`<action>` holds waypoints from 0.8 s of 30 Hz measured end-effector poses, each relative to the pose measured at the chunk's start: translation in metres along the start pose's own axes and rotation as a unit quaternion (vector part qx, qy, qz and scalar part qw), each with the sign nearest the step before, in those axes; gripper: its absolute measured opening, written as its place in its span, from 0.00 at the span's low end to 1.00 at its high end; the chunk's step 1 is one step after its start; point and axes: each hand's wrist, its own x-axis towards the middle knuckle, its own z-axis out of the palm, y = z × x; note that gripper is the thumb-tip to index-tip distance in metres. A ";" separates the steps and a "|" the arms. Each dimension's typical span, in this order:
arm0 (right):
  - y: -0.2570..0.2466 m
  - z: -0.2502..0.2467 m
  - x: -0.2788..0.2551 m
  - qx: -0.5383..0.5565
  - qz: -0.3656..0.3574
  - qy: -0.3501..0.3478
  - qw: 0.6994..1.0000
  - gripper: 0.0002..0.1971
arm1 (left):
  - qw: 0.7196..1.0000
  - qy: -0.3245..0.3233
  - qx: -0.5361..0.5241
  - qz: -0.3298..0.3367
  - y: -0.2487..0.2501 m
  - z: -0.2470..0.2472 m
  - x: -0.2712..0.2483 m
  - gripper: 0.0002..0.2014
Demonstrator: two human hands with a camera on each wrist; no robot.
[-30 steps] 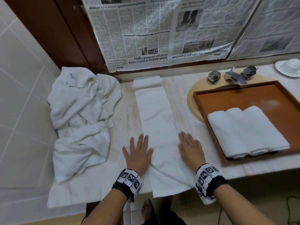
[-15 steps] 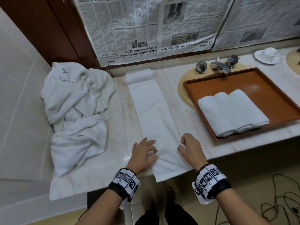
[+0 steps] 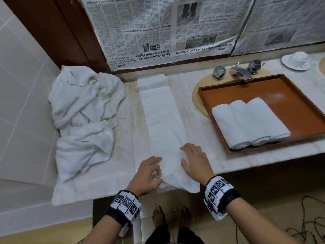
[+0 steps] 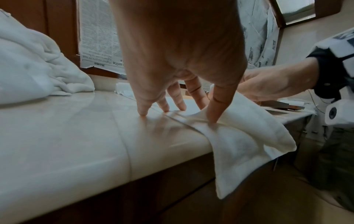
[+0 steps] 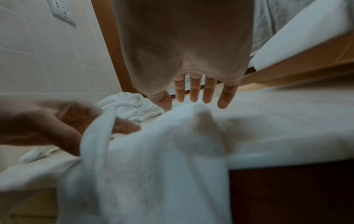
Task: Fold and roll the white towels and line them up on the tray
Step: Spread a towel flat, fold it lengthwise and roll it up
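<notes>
Towels are the job here: one long folded towel (image 3: 163, 124) lies as a strip on the pale tabletop (image 3: 126, 138), its far end doubled over near the wall and its near end hanging over the front edge. The left hand (image 3: 148, 175) is at the strip's near left edge with its fingers (image 4: 212, 112) curled down; in the head view the thumb and forefinger seem to pinch the hem, while the left wrist view shows fingertips pressing cloth and stone. The right hand (image 3: 195, 161) lies flat on the strip's right side, its fingers (image 5: 194, 91) straight and slightly spread, holding nothing. Three rolled towels (image 3: 249, 122) sit side by side, touching, in the brown tray (image 3: 290, 95), which rests over the sink (image 3: 197, 99) below the tap (image 3: 241, 72). A heap of loose towels (image 3: 82, 111) lies at the left end. Newspaper (image 3: 167, 29) covers the wall, and a cup and saucer (image 3: 296, 60) stands far right.
</notes>
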 end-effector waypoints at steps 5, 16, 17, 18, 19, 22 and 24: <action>0.014 0.004 0.011 -0.048 0.023 0.007 0.999 0.26 | 1.000 0.010 -0.009 -0.020 0.003 0.003 -0.009 0.10; 0.013 0.007 0.034 -0.054 -0.049 -0.043 0.996 0.30 | 0.982 0.161 0.021 -0.092 0.023 0.008 0.023 0.16; 0.008 0.010 0.034 -0.063 -0.058 -0.053 0.995 0.29 | 0.982 0.161 0.038 -0.087 0.029 0.011 0.034 0.20; 0.004 0.014 0.035 -0.074 -0.068 -0.057 0.993 0.29 | 0.983 0.151 0.061 -0.088 0.033 0.016 0.045 0.25; 0.002 0.019 0.036 -0.082 -0.074 -0.065 0.992 0.29 | 0.983 0.126 0.087 -0.106 0.036 0.020 0.053 0.28; 0.011 0.025 0.037 -0.086 -0.062 -0.069 0.992 0.31 | 0.969 0.071 0.172 -0.161 0.029 0.030 0.065 0.28; 0.028 0.019 0.038 -0.087 -0.022 -0.064 0.994 0.33 | 0.962 0.062 0.191 -0.182 0.021 0.029 0.058 0.28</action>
